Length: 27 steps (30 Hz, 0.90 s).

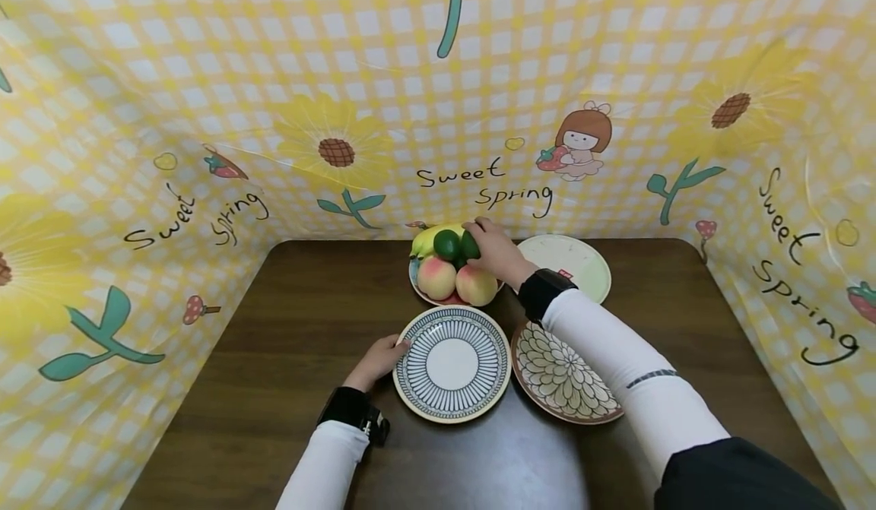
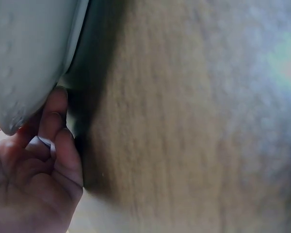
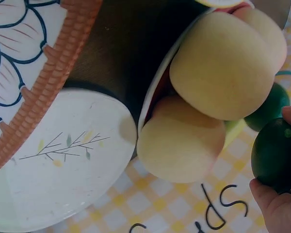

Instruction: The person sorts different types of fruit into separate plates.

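My left hand [image 1: 376, 362] pinches the left rim of a blue-and-white striped plate [image 1: 453, 362], thumb on top. In the left wrist view its fingers curl under the plate's pale underside [image 2: 31, 53]. Farther back, my right hand [image 1: 498, 251] grips a dark green oval fruit [image 3: 276, 155] between thumb and fingers, over the right side of a fruit plate [image 1: 414, 283]. Another green fruit [image 1: 447, 245] lies just left of it. Peaches [image 1: 436, 278] fill the front of that plate, and yellow bananas [image 1: 426, 242] lie at its back.
To the right of the striped plate sits a brown-rimmed plate with a petal pattern [image 1: 564, 373], partly under my right forearm. A pale plate with a twig design [image 3: 63, 155] stands behind it. Yellow checked cloth [image 1: 383, 77] walls in the dark wooden table [image 1: 308, 327] at back and sides.
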Each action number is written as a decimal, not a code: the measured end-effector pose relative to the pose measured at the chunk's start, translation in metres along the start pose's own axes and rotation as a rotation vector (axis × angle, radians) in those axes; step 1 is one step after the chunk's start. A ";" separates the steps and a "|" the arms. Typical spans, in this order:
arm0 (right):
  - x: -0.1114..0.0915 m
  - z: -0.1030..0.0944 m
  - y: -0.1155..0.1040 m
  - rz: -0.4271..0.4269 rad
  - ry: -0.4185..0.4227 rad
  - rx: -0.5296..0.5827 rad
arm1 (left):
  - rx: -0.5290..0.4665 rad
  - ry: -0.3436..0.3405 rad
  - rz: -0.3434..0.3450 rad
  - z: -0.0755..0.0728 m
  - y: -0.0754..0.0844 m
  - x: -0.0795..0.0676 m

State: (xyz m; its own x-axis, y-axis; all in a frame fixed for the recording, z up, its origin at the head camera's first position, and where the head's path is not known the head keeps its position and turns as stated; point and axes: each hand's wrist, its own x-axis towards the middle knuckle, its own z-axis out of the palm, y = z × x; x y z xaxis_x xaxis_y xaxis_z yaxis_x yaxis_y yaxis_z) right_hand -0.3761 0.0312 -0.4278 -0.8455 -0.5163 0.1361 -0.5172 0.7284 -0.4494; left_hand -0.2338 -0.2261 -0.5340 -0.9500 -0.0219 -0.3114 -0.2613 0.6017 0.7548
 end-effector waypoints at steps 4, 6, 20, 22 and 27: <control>-0.010 0.002 -0.006 -0.048 0.015 -0.030 | -0.008 0.007 0.013 0.000 -0.002 0.002; -0.017 0.004 -0.009 -0.076 0.019 -0.025 | -0.006 0.014 0.017 0.001 -0.003 0.003; -0.063 0.029 -0.041 -0.269 -0.084 -0.041 | 0.018 0.031 0.032 0.003 -0.005 0.004; -0.068 0.034 -0.044 -0.310 -0.094 -0.061 | 0.011 0.029 0.029 0.003 -0.005 0.004; -0.081 0.052 -0.049 -0.391 -0.131 -0.089 | 0.007 0.034 0.021 0.004 -0.004 0.004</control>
State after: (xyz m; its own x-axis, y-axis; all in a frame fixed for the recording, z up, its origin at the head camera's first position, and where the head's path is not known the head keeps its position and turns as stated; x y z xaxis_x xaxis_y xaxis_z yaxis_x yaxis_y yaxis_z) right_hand -0.2756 0.0138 -0.4630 -0.5625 -0.8101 0.1651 -0.8098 0.4997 -0.3073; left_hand -0.2356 -0.2258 -0.5402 -0.9607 -0.0361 -0.2753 -0.2397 0.6082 0.7567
